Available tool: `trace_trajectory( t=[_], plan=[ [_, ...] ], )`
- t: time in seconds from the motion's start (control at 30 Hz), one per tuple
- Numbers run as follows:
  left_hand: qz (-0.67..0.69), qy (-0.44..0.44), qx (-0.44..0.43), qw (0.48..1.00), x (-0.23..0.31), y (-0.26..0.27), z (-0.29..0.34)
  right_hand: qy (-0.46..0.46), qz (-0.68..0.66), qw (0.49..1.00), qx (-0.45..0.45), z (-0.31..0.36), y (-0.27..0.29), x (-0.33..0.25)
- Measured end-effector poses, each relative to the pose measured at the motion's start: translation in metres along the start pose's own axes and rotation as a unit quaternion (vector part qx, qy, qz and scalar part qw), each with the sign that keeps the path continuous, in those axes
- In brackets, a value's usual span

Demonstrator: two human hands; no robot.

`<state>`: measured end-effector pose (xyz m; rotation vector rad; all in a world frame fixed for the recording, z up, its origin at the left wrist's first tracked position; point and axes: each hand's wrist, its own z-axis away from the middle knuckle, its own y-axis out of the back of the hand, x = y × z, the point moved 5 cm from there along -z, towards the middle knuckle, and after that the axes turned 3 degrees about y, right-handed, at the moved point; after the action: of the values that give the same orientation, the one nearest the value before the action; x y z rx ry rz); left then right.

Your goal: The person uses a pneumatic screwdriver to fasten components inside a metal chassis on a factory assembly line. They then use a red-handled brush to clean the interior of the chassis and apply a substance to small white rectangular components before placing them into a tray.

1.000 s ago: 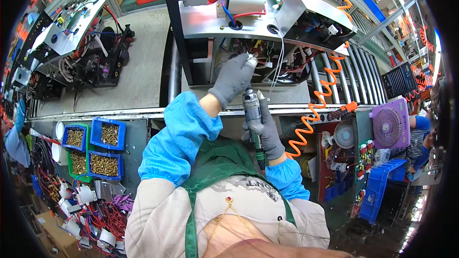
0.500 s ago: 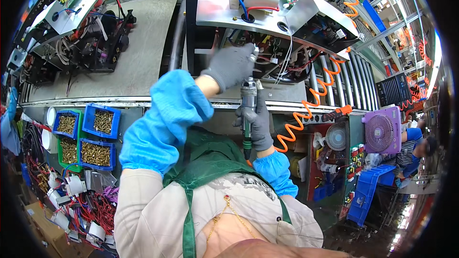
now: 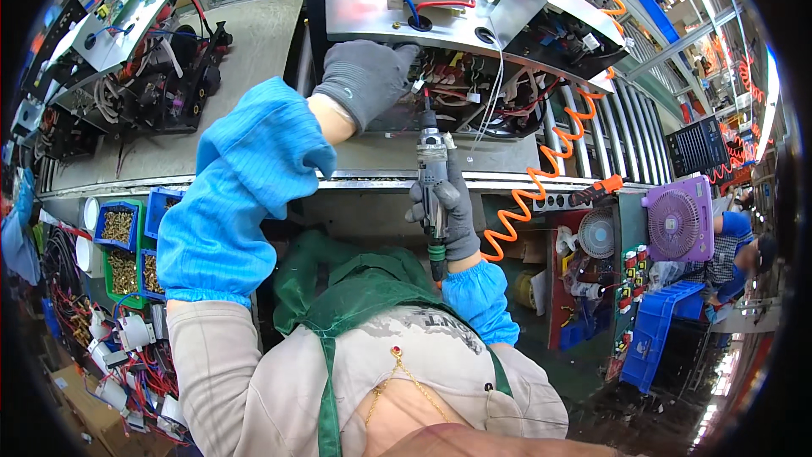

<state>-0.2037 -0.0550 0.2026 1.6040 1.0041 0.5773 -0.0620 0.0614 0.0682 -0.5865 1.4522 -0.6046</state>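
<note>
Left hand (image 3: 365, 78): gloved in grey knit, raised well forward of the body, fingers curled and pointed to the person's right, knuckles uppermost. Wrist bare between glove cuff and sleeve. Left forearm: covered by a loose blue oversleeve, sloped up from the lower left toward the hand, elbow bent.

Right hand (image 3: 448, 211): gloved in the same grey knit, fist wrapped tight around an upright grip, thumb side uppermost, held lower and nearer the chest than the left hand. Right forearm: short blue cuff visible, tucked close to the torso.
</note>
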Motion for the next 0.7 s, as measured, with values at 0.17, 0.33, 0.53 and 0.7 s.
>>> trace_trajectory(
  t=[0.17, 0.33, 0.53, 0.7],
  plan=[
    [-0.006, -0.02, -0.007, 1.0, -0.004, -0.001, 0.001, -0.031, 0.063, 0.997, 0.025, 0.002, -0.009, -0.003],
    [-0.041, -0.065, -0.034, 0.996, -0.01, -0.006, 0.002, 0.011, 0.353, 0.932, 0.077, 0.0, -0.003, -0.005],
    [-0.077, -0.11, -0.03, 0.99, -0.015, -0.017, -0.001, -0.067, -0.281, 0.948, -0.132, 0.004, -0.003, 0.016],
    [-0.082, -0.105, -0.019, 0.991, -0.02, -0.028, -0.001, 0.002, -0.108, 0.993, -0.053, 0.005, -0.004, 0.013]
  ],
)
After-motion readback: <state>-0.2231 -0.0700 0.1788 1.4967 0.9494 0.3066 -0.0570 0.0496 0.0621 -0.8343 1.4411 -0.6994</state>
